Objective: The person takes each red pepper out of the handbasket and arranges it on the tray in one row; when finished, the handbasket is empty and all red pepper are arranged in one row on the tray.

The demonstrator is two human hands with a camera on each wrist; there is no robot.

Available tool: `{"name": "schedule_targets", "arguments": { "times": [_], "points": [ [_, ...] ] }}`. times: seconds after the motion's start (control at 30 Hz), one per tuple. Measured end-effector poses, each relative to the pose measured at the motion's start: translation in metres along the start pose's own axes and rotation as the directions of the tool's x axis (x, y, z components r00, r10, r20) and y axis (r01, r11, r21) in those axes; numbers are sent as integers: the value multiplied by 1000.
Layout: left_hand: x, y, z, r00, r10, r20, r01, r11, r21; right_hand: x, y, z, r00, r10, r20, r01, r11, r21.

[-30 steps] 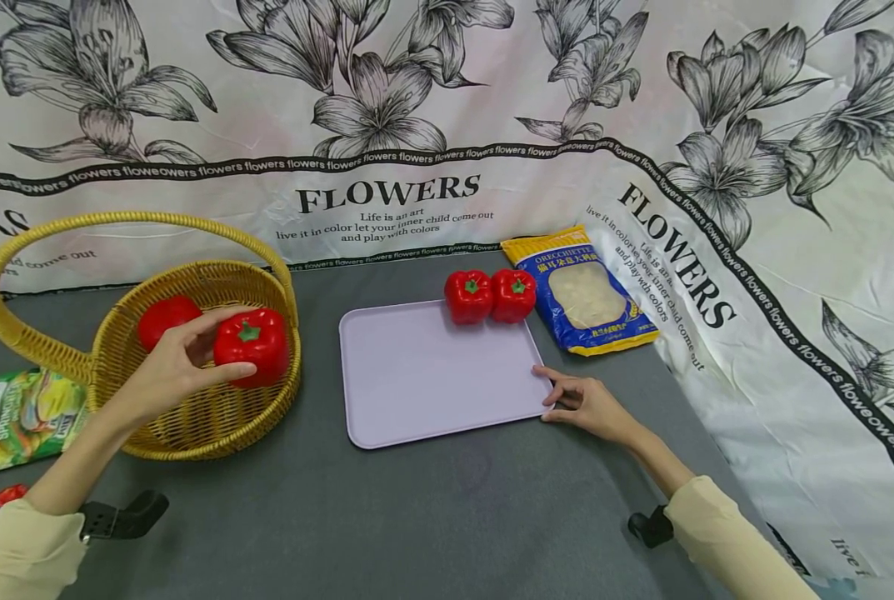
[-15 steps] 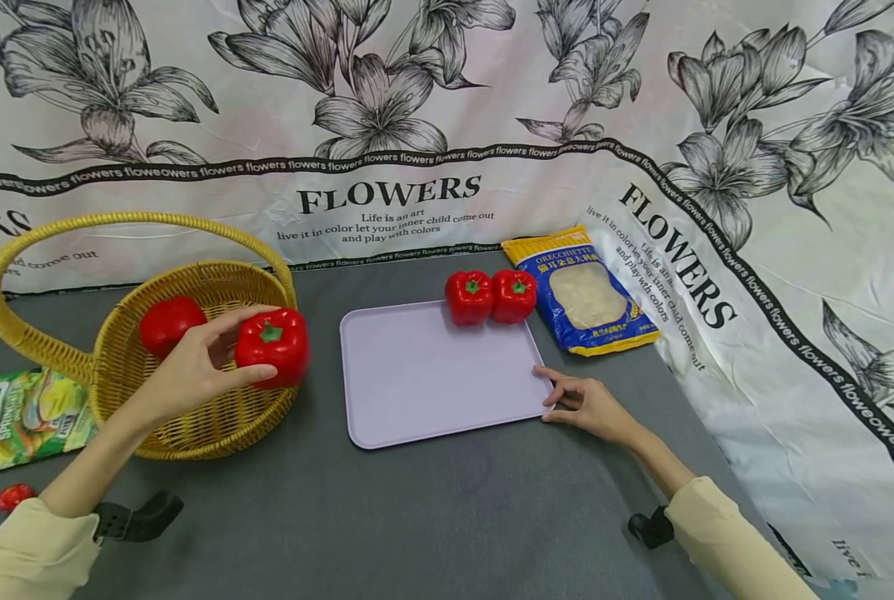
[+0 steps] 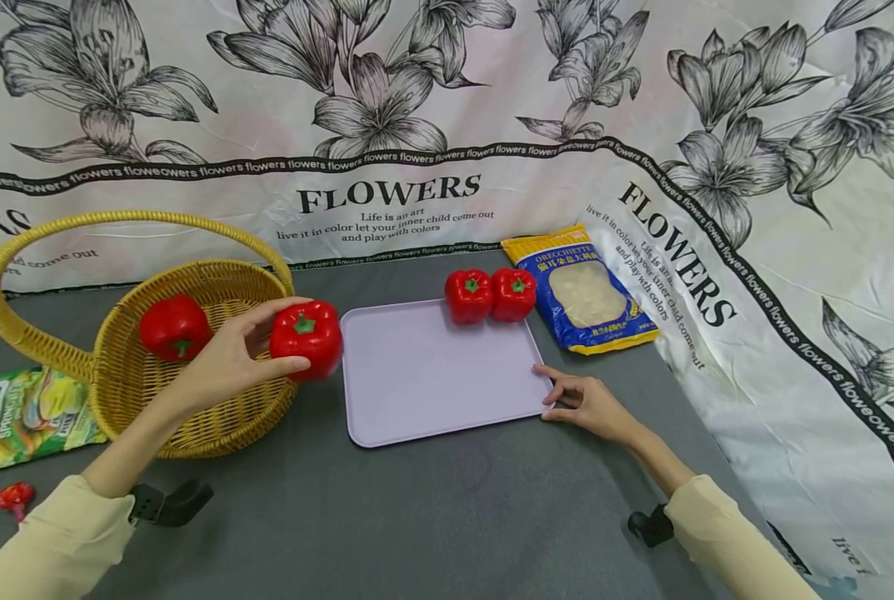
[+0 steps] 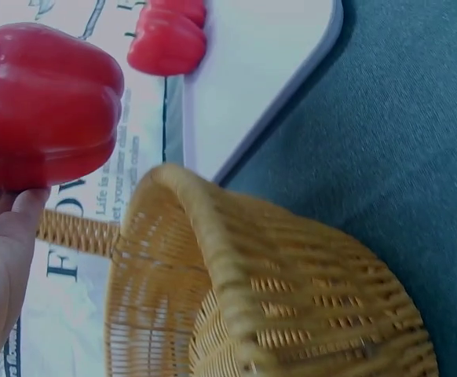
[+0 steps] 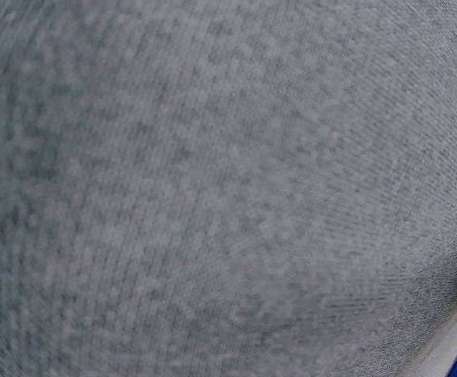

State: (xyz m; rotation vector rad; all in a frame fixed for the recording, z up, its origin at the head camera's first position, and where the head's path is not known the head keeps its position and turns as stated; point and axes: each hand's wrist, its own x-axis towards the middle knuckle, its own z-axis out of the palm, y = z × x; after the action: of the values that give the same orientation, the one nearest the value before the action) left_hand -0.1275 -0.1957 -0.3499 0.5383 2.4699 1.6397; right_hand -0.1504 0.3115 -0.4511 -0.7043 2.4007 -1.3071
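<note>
In the head view my left hand [image 3: 229, 354] grips a red bell pepper [image 3: 307, 340] with a green stem, thumb in front and fingers behind. The pepper is between the yellow wicker basket [image 3: 109, 408] and the left edge of the lilac tray [image 3: 432, 375]. The left wrist view shows this bell pepper [image 4: 52, 102] large, above the basket's rim [image 4: 205, 228]. My right hand [image 3: 585, 407] holds the tray's near right corner between thumb and fingers. Two more red bell peppers [image 3: 469, 297] sit side by side at the tray's far right corner. Another red bell pepper [image 3: 175, 327] lies inside the basket.
A blue and yellow orecchiette bag [image 3: 585, 292] lies right of the tray. Left of the basket are a green food packet [image 3: 30, 417] and a small red object [image 3: 16, 497]. The basket's tall handle [image 3: 139, 217] arches up. Mostly grey cloth [image 5: 228, 188] fills the right wrist view.
My left hand has carried the bell pepper rightward, out from over the basket toward the tray. The pepper inside the basket has rolled so its stem shows. My right hand stays at the tray corner.
</note>
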Motion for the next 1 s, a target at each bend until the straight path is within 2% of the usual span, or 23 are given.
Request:
{"name": "schedule_targets", "arguments": {
  "times": [0.17,0.43,0.8,1.0],
  "points": [
    [14,2,8,1000,10,11,-9,999,-33,0,0,0,1000,-5,-1,5,1000,6],
    [34,5,22,1000,-10,24,13,993,-120,0,0,0,1000,5,1,-5,1000,13],
    [54,2,35,999,-12,36,19,979,-202,-1,1,-1,1000,-18,-2,18,1000,15],
    [65,2,42,998,-33,50,44,969,-242,-1,2,0,1000,-31,-4,31,999,14]
  ]
}}
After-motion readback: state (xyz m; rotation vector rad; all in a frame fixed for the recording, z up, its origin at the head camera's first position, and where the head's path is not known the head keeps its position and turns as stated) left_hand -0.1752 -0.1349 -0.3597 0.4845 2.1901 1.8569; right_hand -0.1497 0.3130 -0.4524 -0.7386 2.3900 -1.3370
